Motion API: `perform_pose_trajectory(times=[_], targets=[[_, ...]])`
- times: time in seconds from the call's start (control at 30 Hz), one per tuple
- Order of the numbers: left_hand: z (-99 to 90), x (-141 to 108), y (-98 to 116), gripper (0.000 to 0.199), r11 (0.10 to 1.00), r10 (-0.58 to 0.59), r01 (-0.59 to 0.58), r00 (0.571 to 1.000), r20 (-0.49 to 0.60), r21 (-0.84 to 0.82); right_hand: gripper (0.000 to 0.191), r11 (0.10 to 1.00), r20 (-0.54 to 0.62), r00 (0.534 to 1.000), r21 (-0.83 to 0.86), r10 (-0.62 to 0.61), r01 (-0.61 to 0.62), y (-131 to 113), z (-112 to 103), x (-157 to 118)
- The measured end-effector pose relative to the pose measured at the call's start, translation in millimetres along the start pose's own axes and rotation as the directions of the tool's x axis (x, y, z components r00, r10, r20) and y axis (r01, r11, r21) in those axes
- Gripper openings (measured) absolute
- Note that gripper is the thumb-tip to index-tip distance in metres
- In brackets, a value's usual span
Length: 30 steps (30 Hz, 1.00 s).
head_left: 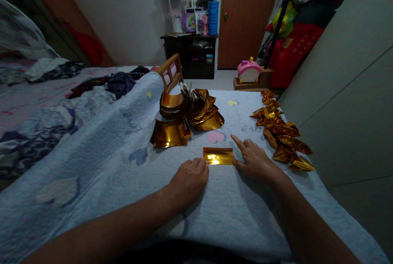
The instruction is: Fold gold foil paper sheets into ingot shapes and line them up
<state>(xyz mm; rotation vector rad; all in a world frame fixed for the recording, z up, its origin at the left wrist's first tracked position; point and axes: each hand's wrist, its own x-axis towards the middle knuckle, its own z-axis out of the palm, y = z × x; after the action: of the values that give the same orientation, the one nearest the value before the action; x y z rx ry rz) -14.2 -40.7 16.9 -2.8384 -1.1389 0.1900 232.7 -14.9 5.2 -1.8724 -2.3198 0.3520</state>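
Note:
A gold foil sheet [217,156], shaped as a narrow rectangle, lies on the light blue quilt [123,198] between both hands. My left hand [192,177] has its fingers curled together and its fingertips on the sheet's left end. At the right end, my right hand [253,157] touches the edge with its thumb, its index finger stretched forward and apart from the thumb. Beyond the sheet stand fanned stacks of gold foil sheets [172,132]. Several folded gold foil pieces [284,137] lie in a row at the right.
Rumpled clothes and bedding [119,84] are at the left. Past the quilt's far edge are a wooden headrest frame [171,73], a dark cabinet [190,57] and a pink toy [249,71]. A pale panel [346,92] borders the right side.

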Motion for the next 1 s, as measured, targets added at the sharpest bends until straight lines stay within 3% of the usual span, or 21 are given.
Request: perform_pose_trajectory(times=[0.1, 0.23, 0.33, 0.53, 0.87, 1.0], targets=[[-6.9, 7.0, -3.2, 0.020, 0.999, -0.003, 0.005, 0.999, 0.036, -0.033, 0.075, 0.997, -0.059, 0.998, 0.075, -0.026, 0.031, 5.6, -3.4, 1.5], [-15.2, 22.7, -10.1, 0.016, 0.996, -0.049, 0.050, 0.999, 0.017, -0.072, 0.035, 0.957, -0.240, 0.961, 0.217, -0.138, 0.192, -3.9, -10.4, 4.1], [-15.2, 32.0, -14.6, 0.013, 0.991, -0.077, 0.076, 0.997, -0.011, -0.112, 0.012, 0.908, -0.214, 0.925, 0.218, -0.313, 0.357, -16.1, -11.0, 4.3], [-5.1, 33.5, -21.6, 0.016, 0.974, -0.122, 0.098, 0.986, -0.110, -0.206, 0.005, 0.913, -0.077, 0.931, 0.181, -0.358, 0.366, -25.5, -2.0, 4.8], [5.7, 32.8, -26.7, 0.016, 0.957, 0.000, -0.087, 0.954, -0.300, -0.278, 0.015, 0.906, -0.076, 0.936, 0.235, -0.344, 0.352, -26.4, -0.7, 7.5], [13.5, 35.8, -26.4, 0.014, 0.967, 0.011, -0.100, 0.935, -0.355, -0.234, 0.015, 0.904, -0.081, 0.946, 0.277, -0.315, 0.325, -25.9, -0.9, 8.3]])
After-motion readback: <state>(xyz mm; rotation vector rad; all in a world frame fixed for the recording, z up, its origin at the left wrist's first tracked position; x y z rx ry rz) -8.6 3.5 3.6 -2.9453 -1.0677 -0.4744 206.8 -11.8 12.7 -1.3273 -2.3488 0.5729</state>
